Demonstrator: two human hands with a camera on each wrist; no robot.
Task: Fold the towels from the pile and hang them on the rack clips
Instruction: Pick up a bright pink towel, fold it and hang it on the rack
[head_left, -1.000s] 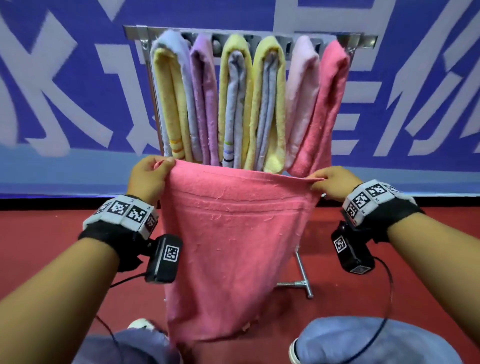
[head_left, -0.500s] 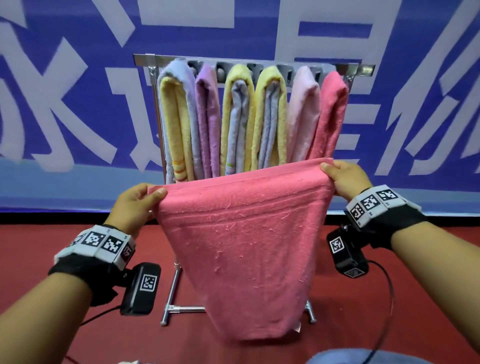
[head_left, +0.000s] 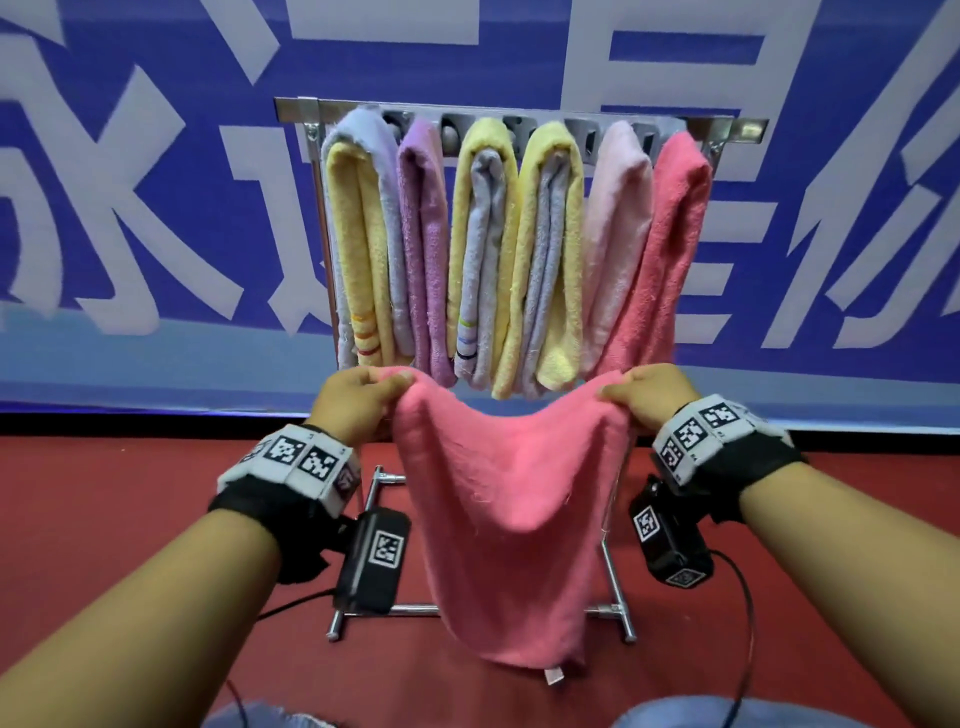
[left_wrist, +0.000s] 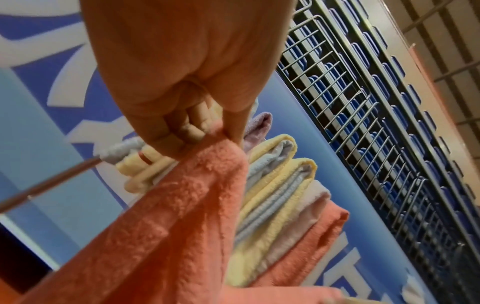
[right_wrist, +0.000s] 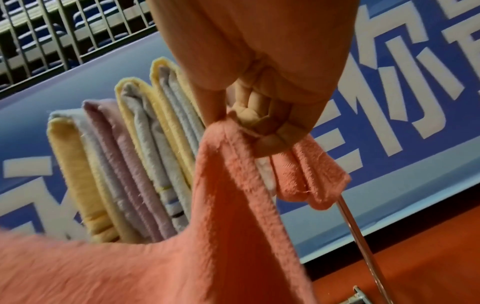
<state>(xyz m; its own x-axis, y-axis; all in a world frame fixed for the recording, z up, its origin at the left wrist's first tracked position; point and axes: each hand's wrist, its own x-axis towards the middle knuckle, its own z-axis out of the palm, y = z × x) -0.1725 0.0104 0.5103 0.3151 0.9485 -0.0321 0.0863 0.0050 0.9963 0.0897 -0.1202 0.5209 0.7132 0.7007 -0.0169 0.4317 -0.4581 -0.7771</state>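
A pink towel (head_left: 511, 493) hangs in the air in front of the rack, its top edge sagging in the middle. My left hand (head_left: 363, 397) pinches its upper left corner (left_wrist: 218, 148) between thumb and curled fingers. My right hand (head_left: 644, 392) pinches the upper right corner (right_wrist: 228, 131) the same way. Behind the towel stands the metal rack (head_left: 748, 136), with several folded towels (head_left: 488, 249) clipped along its top bar: yellow, lavender, lilac, pale pink and a coral one at the right end.
The rack's chrome feet (head_left: 621, 613) rest on a red floor (head_left: 104, 519). Straight behind it is a blue banner wall with big white characters (head_left: 156, 208). My knees in blue cloth (head_left: 691, 714) show at the bottom edge. A wire fence (left_wrist: 363, 123) rises above the banner.
My hands have come closer together and level, below the hung towels. The towel's top edge, taut before, now sags between them, and the towel hangs narrower.
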